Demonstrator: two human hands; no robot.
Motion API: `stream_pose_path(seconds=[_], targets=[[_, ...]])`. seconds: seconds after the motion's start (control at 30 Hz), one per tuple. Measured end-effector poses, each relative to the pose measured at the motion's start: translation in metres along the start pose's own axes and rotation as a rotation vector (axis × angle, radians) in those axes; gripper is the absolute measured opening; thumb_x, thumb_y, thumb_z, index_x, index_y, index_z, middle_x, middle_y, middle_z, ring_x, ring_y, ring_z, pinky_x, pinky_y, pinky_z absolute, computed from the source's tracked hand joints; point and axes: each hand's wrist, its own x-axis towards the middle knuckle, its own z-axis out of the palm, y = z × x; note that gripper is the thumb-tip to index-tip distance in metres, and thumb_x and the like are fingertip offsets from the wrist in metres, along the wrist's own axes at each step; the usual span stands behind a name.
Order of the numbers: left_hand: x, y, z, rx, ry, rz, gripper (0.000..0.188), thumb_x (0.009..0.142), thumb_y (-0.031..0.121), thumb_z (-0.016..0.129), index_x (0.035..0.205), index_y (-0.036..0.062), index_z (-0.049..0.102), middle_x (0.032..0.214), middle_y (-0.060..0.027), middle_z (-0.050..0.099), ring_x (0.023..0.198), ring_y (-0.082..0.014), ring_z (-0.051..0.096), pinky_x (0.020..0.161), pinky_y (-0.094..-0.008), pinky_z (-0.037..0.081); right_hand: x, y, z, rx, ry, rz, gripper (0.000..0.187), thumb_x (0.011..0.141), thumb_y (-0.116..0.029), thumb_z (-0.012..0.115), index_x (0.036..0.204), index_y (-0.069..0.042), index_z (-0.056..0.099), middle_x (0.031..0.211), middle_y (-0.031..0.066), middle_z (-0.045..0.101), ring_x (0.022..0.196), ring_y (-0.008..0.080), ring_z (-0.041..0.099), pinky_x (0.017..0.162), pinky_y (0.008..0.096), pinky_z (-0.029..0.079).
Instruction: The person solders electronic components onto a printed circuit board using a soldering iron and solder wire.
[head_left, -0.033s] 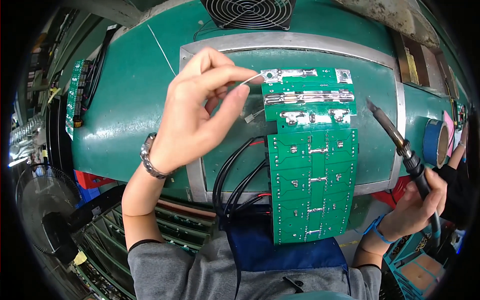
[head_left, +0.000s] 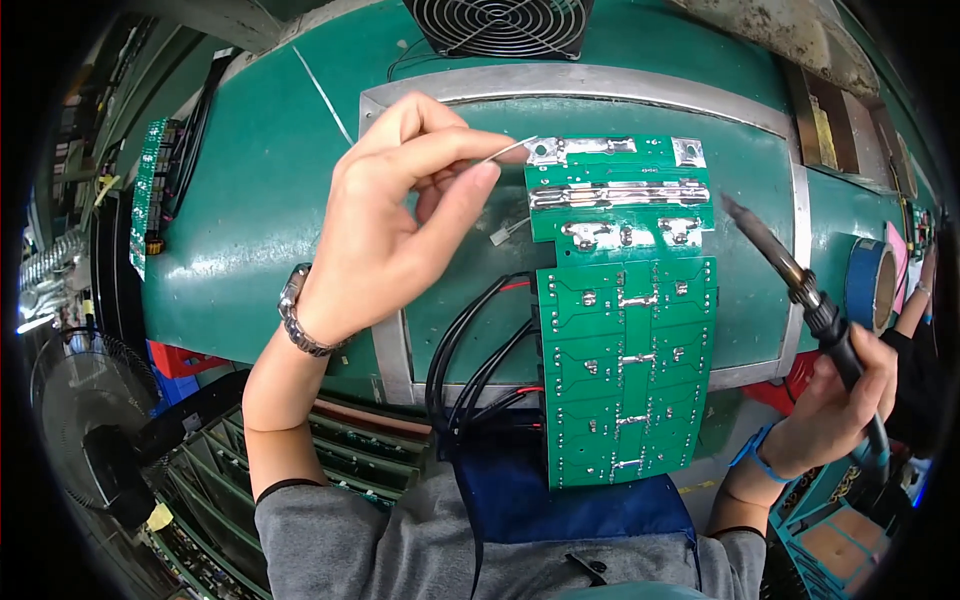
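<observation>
A long green circuit board [head_left: 600,330], its soldered side facing up, lies across the bench's near edge and reaches over my lap. Wide shiny solder strips [head_left: 620,194] cross its far section. My left hand [head_left: 375,225] pinches a thin solder wire [head_left: 512,149] between thumb and forefinger, its end by the board's far left corner. On the right, my right hand [head_left: 845,400] is wrapped round the handle of a soldering iron [head_left: 797,275]. The iron's tip points up and left, just off the board's right edge and apart from it.
A black fan [head_left: 497,25] stands at the back of the green bench [head_left: 260,200]. Black cables [head_left: 465,350] run out left of the board. A blue tape roll [head_left: 870,283] sits at right. Another board [head_left: 152,200] stands far left. Slotted racks [head_left: 350,450] are below left.
The soldering iron and my right hand have shifted slightly left, bringing the tip closer to the board. My left hand has barely moved.
</observation>
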Motion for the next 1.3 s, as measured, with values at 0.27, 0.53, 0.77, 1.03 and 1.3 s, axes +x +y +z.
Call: stream_pose_path(seconds=[0.27,0.53,0.77,1.03,1.3], targets=[[-0.015,-0.007,0.003,0.138,0.104,0.041,0.02,0.071,-0.003,0.077,0.09,0.0051,0.073,0.078,0.0001,0.053,0.058,-0.0068,0.049,0.049,-0.0208,0.038,0.035,-0.017,0.062,-0.169,-0.366,0.135,0.033,0.093,-0.025,0.053,0.089,0.006,0.063,0.078,0.0131,0.063,0.048,0.0084,0.054,0.038,0.0157,0.036],[-0.018,-0.014,0.008,0.215,0.109,0.108,0.02,0.071,-0.004,0.076,0.089,0.0054,0.074,0.079,-0.0016,0.052,0.056,-0.0063,0.05,0.047,-0.0211,0.037,0.031,-0.01,0.079,-0.208,-0.464,0.172,0.034,0.093,-0.027,0.055,0.088,0.006,0.064,0.075,0.0129,0.065,0.049,0.0079,0.055,0.04,0.0158,0.037],[-0.017,-0.016,0.009,0.234,0.108,0.126,0.023,0.07,-0.005,0.075,0.091,0.0055,0.074,0.08,-0.0022,0.051,0.057,-0.0073,0.051,0.048,-0.0219,0.038,0.031,-0.005,0.082,-0.176,-0.44,0.162,0.034,0.094,-0.026,0.054,0.088,0.006,0.065,0.074,0.013,0.064,0.048,0.0076,0.054,0.04,0.0156,0.037],[-0.018,-0.016,0.012,0.236,0.119,0.146,0.026,0.07,-0.006,0.075,0.093,0.006,0.074,0.08,-0.0025,0.051,0.057,-0.0078,0.05,0.048,-0.0224,0.039,0.027,-0.007,0.08,-0.201,-0.457,0.12,0.035,0.094,-0.028,0.054,0.088,0.005,0.065,0.076,0.0132,0.065,0.048,0.0078,0.054,0.041,0.0163,0.039],[-0.018,-0.019,0.014,0.251,0.119,0.179,0.029,0.069,-0.007,0.075,0.094,0.0074,0.074,0.081,-0.0025,0.051,0.058,-0.0082,0.05,0.049,-0.0227,0.039,0.022,-0.004,0.078,-0.188,-0.471,0.071,0.029,0.094,-0.023,0.055,0.09,0.004,0.064,0.083,0.0139,0.067,0.049,0.0081,0.056,0.045,0.0171,0.043]])
